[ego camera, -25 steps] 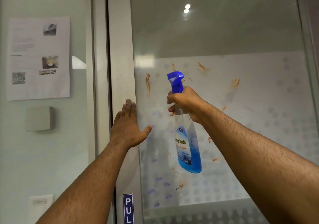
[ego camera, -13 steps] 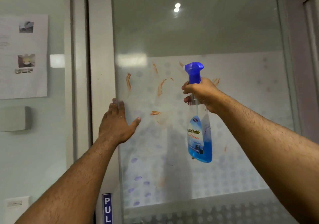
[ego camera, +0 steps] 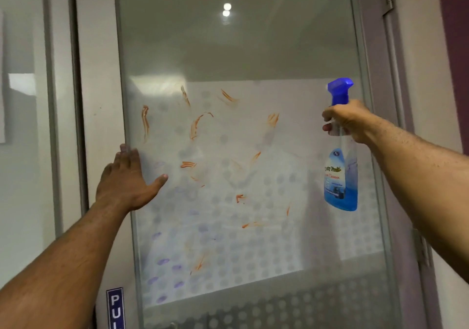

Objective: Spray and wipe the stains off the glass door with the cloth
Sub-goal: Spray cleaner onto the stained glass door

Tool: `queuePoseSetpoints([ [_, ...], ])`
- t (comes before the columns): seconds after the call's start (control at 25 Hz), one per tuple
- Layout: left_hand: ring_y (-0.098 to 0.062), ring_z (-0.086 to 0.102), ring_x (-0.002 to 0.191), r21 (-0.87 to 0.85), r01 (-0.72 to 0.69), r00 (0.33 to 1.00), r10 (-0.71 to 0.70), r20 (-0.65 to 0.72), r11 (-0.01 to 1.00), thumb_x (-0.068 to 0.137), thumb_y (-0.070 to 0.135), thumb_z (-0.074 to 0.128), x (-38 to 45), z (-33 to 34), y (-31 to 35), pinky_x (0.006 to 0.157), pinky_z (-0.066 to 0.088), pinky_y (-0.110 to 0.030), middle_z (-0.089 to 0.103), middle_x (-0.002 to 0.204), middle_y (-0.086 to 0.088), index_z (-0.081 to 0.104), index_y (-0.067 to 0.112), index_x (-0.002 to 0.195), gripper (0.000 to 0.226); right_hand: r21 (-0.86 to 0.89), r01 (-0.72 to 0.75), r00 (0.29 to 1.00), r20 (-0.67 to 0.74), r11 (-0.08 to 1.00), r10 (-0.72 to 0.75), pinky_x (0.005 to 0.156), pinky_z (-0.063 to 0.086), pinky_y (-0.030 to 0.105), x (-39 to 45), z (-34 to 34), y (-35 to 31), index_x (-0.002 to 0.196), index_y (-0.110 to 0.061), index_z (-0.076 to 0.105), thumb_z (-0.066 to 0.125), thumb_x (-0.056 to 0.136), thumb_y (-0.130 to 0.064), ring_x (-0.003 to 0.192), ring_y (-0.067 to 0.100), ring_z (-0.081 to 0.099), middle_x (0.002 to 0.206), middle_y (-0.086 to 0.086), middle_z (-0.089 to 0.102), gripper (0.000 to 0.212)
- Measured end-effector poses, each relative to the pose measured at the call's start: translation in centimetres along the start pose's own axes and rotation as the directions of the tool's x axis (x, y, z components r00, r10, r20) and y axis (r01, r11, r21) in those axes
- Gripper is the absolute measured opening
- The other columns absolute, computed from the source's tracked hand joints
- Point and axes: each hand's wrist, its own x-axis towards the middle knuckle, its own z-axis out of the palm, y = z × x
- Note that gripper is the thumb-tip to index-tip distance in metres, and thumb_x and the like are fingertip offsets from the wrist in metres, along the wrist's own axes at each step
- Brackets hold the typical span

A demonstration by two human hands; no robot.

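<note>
The glass door fills the view, frosted with dots in its lower half. Several orange smear stains are scattered across the frosted part, with purple smudges lower left. My left hand lies flat and open against the door's left edge, fingers up, thumb out to the right. My right hand grips the neck of a clear spray bottle with a blue trigger head and blue liquid, held upright in front of the glass's right side. No cloth is in view.
A grey metal frame runs down the left of the glass, with a blue "PUL" sign near the bottom. The right frame carries hinges. A pale wall stands at far left and a purple wall strip at far right.
My right hand has carried the spray bottle from the middle of the glass over to its right side. The view has shifted right. My left hand stays flat on the door's left edge.
</note>
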Motion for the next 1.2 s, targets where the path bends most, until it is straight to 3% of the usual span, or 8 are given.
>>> queuePoseSetpoints([
  [0.48, -0.029, 0.009, 0.152, 0.025, -0.075, 0.997, 0.076, -0.024, 0.997, 0.082, 0.079, 0.034, 0.0, 0.2, -1.4, 0.121, 0.017, -0.048, -0.004, 0.165, -0.013, 0.002, 0.008, 0.157, 0.108, -0.099, -0.124, 0.988, -0.108, 0.987, 0.113, 0.059, 0.051, 0.032, -0.9, -4.6, 11.5, 0.116, 0.000, 0.054, 0.066, 0.082, -0.007, 0.076, 0.023, 0.067, 0.099, 0.016, 0.065, 0.037],
  [0.8, -0.019, -0.004, 0.153, 0.035, -0.083, 0.997, 0.083, 0.006, 0.996, 0.072, 0.083, 0.022, -0.3, 0.2, -2.1, 0.122, 0.001, -0.045, -0.014, 0.165, -0.005, -0.004, 0.013, 0.158, 0.114, -0.111, -0.229, 0.969, -0.122, 0.967, 0.215, 0.060, 0.052, 0.033, -4.6, -2.8, 18.0, 0.114, -0.003, 0.054, 0.066, 0.081, -0.002, 0.076, 0.024, 0.066, 0.102, 0.019, 0.064, 0.035],
  [1.0, -0.022, 0.000, 0.153, 0.010, -0.089, 0.996, 0.089, -0.014, 0.996, 0.080, 0.080, 0.034, -0.4, 0.5, -2.0, 0.122, 0.006, -0.046, -0.011, 0.165, -0.007, -0.001, 0.011, 0.158, 0.109, -0.177, -0.057, 0.996, 0.058, 0.983, 0.068, 0.062, 0.054, 0.030, -8.3, 1.6, 16.5, 0.100, -0.010, 0.058, 0.065, 0.083, -0.004, 0.075, 0.025, 0.068, 0.095, 0.015, 0.065, 0.019],
  [1.2, -0.022, -0.004, 0.153, 0.004, -0.073, 0.997, 0.073, 0.000, 0.997, 0.093, 0.065, 0.041, -0.4, 0.6, -1.7, 0.123, 0.008, -0.044, -0.014, 0.165, -0.008, -0.002, 0.009, 0.157, 0.096, -0.014, 0.037, 0.968, 0.250, 0.999, -0.032, 0.058, 0.058, 0.026, -10.8, 9.2, 9.0, 0.095, -0.012, 0.063, 0.062, 0.081, -0.003, 0.063, 0.015, 0.070, 0.089, 0.008, 0.067, 0.017],
])
